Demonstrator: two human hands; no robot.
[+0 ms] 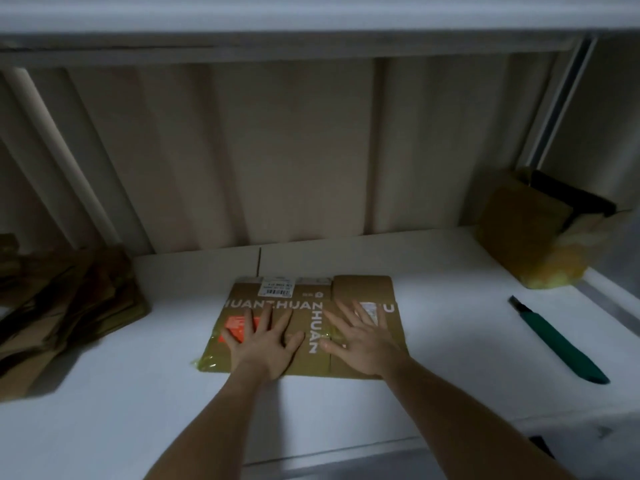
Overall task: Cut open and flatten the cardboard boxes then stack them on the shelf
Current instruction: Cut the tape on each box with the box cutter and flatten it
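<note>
A flattened brown cardboard box (pixel 360 289) with white lettering, an orange sticker and a shipping label lies in the middle of the white shelf surface (pixel 450 317). My left hand (pixel 263 344) presses flat on its left half, fingers spread. My right hand (pixel 360 337) presses flat on its right half, fingers spread too. A green utility knife (pixel 557 341) lies on the surface to the right, apart from both hands. A pile of flattened cardboard (pixel 65 310) sits at the left edge.
An unflattened brown box (pixel 519 223) with yellowish tape or plastic (pixel 557 261) stands at the back right corner. A ribbed beige back wall (pixel 277 150) closes the shelf behind, and an upper shelf board (pixel 311 15) hangs overhead.
</note>
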